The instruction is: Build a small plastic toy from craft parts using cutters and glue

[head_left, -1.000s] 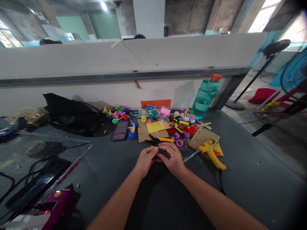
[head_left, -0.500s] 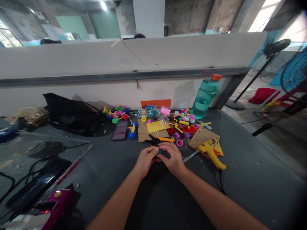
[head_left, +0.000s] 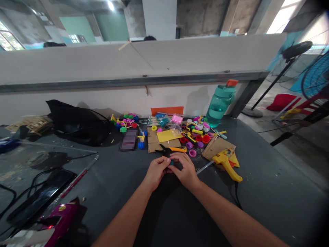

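My left hand (head_left: 155, 171) and my right hand (head_left: 184, 168) meet over the dark table (head_left: 257, 192), fingers curled in a pinch around one small blue piece (head_left: 170, 162) with a thin yellow stick poking out on the left. Most of the piece is hidden by my fingers. Just beyond my hands lie black-and-orange pliers (head_left: 170, 150) on a cardboard sheet (head_left: 153, 143). A yellow glue gun (head_left: 227, 162) lies to the right of my right hand.
Coloured bottle caps (head_left: 197, 138), sticks and yellow paper (head_left: 167, 136) crowd the middle back. A teal water bottle (head_left: 219, 103) stands at the back right, a black bag (head_left: 77, 122) back left. Cables and a purple device (head_left: 60, 216) lie near left.
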Demonstrator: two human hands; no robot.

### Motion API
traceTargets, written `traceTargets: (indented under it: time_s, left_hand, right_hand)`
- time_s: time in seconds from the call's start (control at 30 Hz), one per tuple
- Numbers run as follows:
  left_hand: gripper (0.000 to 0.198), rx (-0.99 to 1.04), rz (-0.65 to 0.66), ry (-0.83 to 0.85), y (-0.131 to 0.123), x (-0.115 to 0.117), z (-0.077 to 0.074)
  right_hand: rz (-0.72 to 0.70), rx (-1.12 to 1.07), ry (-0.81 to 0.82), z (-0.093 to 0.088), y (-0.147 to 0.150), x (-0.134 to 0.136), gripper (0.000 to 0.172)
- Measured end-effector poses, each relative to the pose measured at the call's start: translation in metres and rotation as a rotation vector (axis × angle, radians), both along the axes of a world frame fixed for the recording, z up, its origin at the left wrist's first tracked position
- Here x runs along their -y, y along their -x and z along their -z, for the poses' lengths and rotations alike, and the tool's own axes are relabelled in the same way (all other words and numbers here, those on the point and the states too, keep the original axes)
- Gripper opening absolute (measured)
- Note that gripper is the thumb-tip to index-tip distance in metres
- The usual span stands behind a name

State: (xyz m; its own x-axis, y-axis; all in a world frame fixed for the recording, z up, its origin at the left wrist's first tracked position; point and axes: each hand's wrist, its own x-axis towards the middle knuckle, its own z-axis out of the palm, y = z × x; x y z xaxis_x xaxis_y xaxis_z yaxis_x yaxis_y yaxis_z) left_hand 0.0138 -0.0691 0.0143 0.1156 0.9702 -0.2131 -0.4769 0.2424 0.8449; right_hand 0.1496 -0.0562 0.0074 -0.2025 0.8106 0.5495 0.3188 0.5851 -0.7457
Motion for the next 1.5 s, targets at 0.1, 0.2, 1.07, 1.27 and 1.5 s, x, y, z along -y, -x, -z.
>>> traceTargets:
  time_s: [0.1, 0.2, 1.07, 1.27, 1.5]
  left_hand:
    - [0.024, 0.010, -0.022, 0.013, -0.0003, -0.0007, 0.0007]
    - [0.025, 0.028, -0.050, 0.018, -0.0003, -0.0010, 0.0013]
    - [0.025, 0.032, -0.026, 0.016, 0.0002, -0.0002, 0.0000]
    - [0.025, 0.014, -0.002, 0.003, 0.0011, -0.0004, 0.0006]
    - [0.027, 0.022, -0.020, 0.017, -0.0002, -0.0001, -0.0008]
  right_hand:
    - [-0.020, 0.018, -0.019, -0.0014, -0.0002, 0.0007, 0.026]
    - [-0.021, 0.013, -0.026, -0.0009, -0.0005, 0.0005, 0.022]
    - [-0.012, 0.007, -0.023, 0.0002, -0.0001, -0.0004, 0.023]
    - [-0.009, -0.006, 0.003, 0.0031, 0.0000, -0.0013, 0.024]
    - [-0.006, -0.019, -0.003, 0.0008, 0.0001, -0.0007, 0.021]
